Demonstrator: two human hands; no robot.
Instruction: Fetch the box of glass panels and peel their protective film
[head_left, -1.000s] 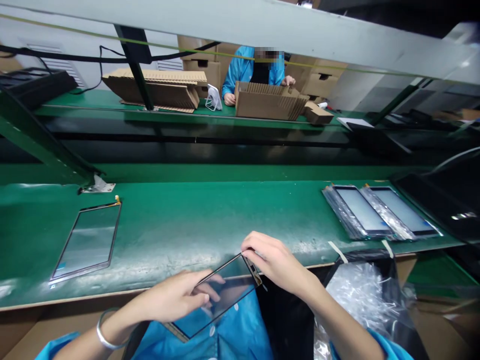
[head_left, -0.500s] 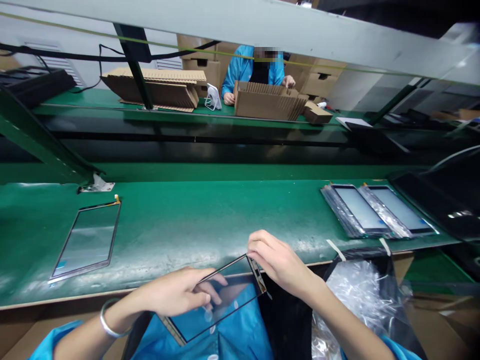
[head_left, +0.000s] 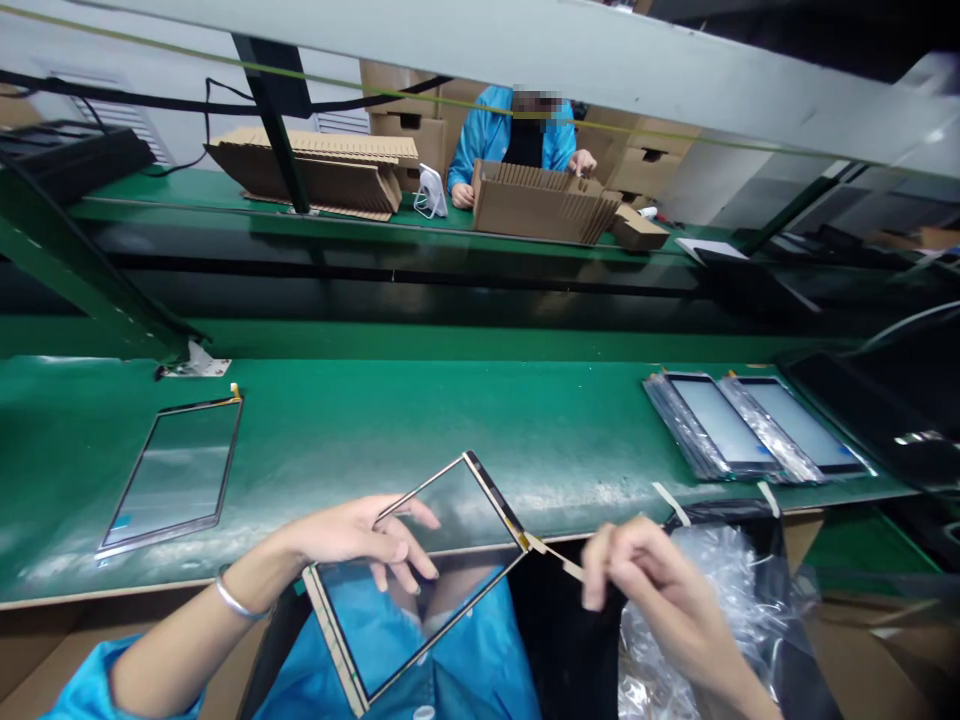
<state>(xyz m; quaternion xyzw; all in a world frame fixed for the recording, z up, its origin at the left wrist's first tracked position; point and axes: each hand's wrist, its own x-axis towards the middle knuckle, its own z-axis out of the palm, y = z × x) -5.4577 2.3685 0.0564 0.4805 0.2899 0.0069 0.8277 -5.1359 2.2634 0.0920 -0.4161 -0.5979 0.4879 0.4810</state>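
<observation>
Glass panel (head_left: 459, 545) extends right from your left hand (head_left: 358, 533), which grips its long edge, fingers splayed; long axis slants away, rightward. Pale strip (head_left: 559, 558) bridges panel's near-right corner and your blurred right hand (head_left: 651, 575), nearer that corner, fingertips pinching strip's end.

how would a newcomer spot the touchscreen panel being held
Face the green workbench. At its near edge the left hand holds a clear, dark-bordered touchscreen panel. Unlike the panel lying at left and the stacked panels at right, it is held up, a pale strip running from its corner to the right hand.
</observation>
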